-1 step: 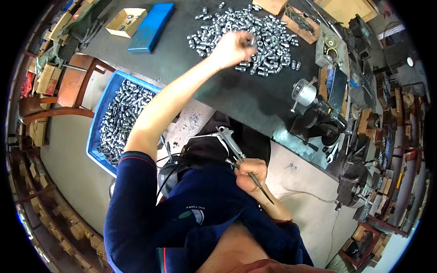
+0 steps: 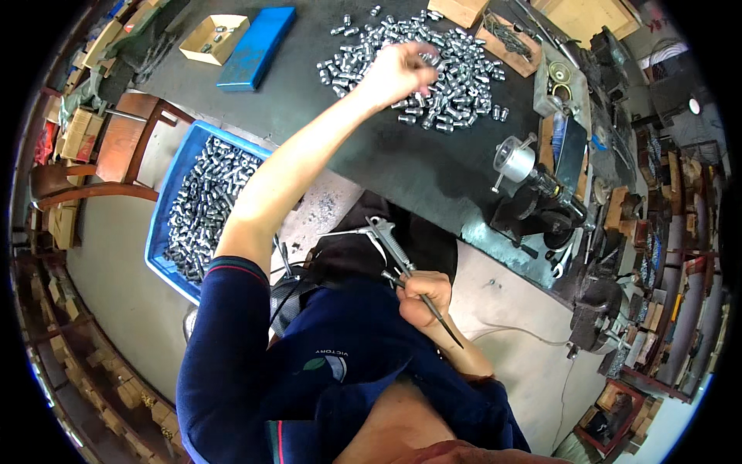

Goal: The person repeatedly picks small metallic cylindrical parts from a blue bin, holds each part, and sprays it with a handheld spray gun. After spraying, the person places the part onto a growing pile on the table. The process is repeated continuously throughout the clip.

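Note:
My left hand (image 2: pixel 403 73) reaches over a pile of small silvery metal fittings (image 2: pixel 456 93) on the dark workbench (image 2: pixel 371 162). Its thumb and fingers are spread, somewhat blurred, and pieces of the pile show between them. Close to my lap, my right hand (image 2: pixel 427 298) is closed around a grey pistol-shaped tool with a lever (image 2: pixel 393 243), which looks like an air blow gun. A dark, thin, tapered rod (image 2: pixel 447 326) also passes through that grip, its point toward my right forearm.
Left of my arm stands a blue bin (image 2: pixel 158 224) full of similar fittings. A cardboard tray (image 2: pixel 202 48) and blue lid-like box (image 2: pixel 257 48) lie at the far left. A metal chuck fixture (image 2: pixel 516 158) stands on the right. A wooden chair (image 2: pixel 127 143) is beside the bin.
The fingers of my left hand have spread; a dark metal piece seen at their tips before no longer shows there. My right hand stays as it was.

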{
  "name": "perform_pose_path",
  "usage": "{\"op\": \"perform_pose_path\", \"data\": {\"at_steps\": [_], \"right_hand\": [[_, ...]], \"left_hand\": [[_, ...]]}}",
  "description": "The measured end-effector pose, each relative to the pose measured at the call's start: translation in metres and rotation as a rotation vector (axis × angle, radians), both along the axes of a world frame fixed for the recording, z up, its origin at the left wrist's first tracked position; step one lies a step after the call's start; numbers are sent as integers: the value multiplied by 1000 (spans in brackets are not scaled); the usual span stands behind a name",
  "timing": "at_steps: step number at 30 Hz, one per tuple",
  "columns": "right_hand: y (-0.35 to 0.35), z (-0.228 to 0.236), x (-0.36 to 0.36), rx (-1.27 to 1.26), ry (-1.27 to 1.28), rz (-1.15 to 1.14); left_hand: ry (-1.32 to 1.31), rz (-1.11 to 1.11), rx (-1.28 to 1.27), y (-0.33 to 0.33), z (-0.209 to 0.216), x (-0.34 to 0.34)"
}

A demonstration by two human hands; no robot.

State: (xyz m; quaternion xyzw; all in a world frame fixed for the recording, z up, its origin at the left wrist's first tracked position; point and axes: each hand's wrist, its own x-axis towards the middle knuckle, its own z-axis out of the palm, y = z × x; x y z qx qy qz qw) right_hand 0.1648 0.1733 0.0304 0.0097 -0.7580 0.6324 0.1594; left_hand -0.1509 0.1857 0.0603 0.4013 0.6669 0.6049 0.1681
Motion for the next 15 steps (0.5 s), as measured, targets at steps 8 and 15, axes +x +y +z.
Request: {"op": "perform_pose_path", "data": {"at_steps": [8, 15], "right_hand": [[-1, -4, 2, 22, -4, -77], [-10, -11, -1, -223, -105, -47]], "left_hand": [[226, 194, -241, -122, 6, 2], [-79, 643, -456, -347, -71, 9]]}}
